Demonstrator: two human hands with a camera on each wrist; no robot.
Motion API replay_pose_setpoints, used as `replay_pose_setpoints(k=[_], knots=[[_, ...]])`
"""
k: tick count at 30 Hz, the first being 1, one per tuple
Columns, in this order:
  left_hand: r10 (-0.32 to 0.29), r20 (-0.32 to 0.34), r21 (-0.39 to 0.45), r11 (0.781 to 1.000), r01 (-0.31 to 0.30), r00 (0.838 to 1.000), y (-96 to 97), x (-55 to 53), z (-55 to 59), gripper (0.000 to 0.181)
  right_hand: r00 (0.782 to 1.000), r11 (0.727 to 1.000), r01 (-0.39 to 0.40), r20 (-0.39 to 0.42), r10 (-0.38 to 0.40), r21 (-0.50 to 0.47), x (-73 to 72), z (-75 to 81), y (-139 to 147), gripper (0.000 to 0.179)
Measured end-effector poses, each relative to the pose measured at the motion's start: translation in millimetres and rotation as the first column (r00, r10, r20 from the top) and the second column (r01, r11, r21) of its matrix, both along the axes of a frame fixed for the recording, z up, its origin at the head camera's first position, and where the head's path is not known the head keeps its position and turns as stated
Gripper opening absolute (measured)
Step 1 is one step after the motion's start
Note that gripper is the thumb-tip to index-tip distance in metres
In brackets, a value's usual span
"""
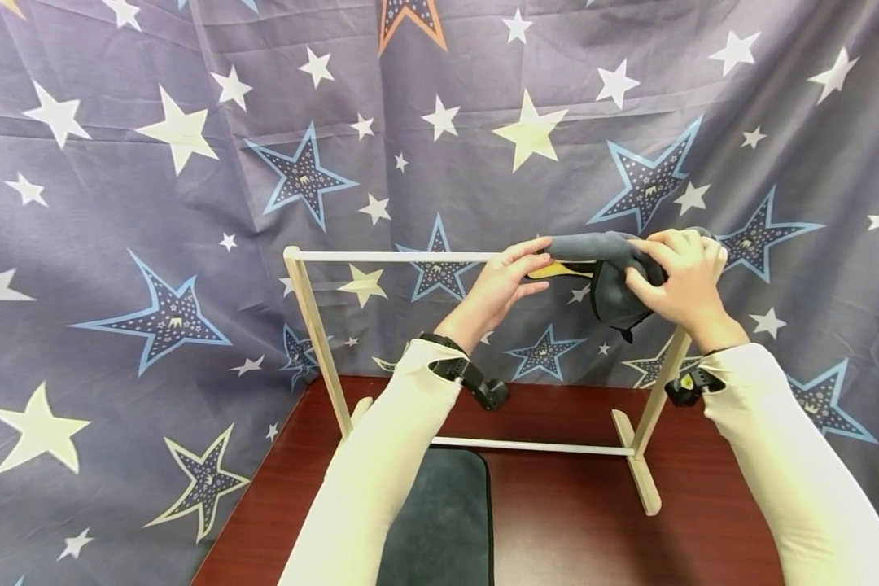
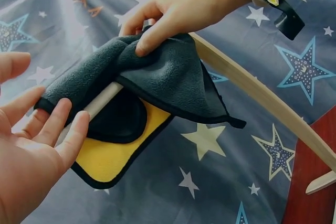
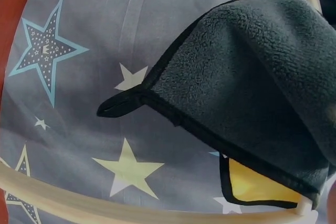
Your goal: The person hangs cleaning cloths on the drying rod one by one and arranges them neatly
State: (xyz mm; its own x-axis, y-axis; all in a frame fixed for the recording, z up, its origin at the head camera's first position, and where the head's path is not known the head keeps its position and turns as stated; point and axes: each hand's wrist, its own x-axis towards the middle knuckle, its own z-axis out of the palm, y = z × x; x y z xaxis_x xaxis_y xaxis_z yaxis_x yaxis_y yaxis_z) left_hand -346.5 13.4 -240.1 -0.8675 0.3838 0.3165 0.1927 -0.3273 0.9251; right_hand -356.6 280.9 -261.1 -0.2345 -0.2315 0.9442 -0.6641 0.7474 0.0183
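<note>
A microfiber towel (image 1: 618, 281), dark grey and fleecy on one side and yellow on the other with black edging, hangs over the white top rail (image 1: 395, 256) of a drying rack, toward its right end. My right hand (image 1: 677, 273) pinches the bunched grey cloth between thumb and fingers from above. At the towel's left end, my left hand (image 1: 494, 285) touches the edge with fingers spread and fairly straight. The left wrist view shows the yellow side (image 2: 107, 163) below the rail. In the right wrist view, a black loop (image 3: 121, 103) sticks out from one corner.
The rack's wooden posts (image 1: 318, 342) stand on feet on a reddish-brown table (image 1: 557, 505), joined low down by a white bar (image 1: 535, 446). A dark grey mat (image 1: 439, 521) lies at the front, partly behind my left sleeve. A star-patterned curtain (image 1: 212, 334) hangs behind.
</note>
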Motion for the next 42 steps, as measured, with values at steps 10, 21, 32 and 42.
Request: replay_pose_setpoints(k=[10, 21, 32, 42], knots=[[0.011, 0.005, 0.033, 0.999, -0.011, 1.0, -1.2, 3.5, 2.4, 0.042, 0.994, 1.0, -0.027, 0.108, 0.028, -0.01, 9.4, 5.4, 3.5, 0.046], [0.001, -0.005, 0.01, 1.0, -0.001, 1.0, -3.0, 5.0, 1.9, 0.043, 0.96, 0.876, 0.175, 0.276, -0.05, -0.45, 29.8, 32.8, 26.0, 0.037], [-0.02, -0.025, 0.016, 1.0, 0.02, 0.999, -4.0, 5.5, 0.5, 0.044, 0.679, 0.835, 0.44, 0.731, -0.069, -0.329, 45.0, 37.2, 63.6, 0.037], [-0.024, -0.029, 0.02, 1.0, 0.025, 0.999, -4.7, 5.9, -1.6, 0.045, 0.518, 0.788, 0.216, 0.752, 0.407, -0.576, 48.2, 21.9, 57.8, 0.028]])
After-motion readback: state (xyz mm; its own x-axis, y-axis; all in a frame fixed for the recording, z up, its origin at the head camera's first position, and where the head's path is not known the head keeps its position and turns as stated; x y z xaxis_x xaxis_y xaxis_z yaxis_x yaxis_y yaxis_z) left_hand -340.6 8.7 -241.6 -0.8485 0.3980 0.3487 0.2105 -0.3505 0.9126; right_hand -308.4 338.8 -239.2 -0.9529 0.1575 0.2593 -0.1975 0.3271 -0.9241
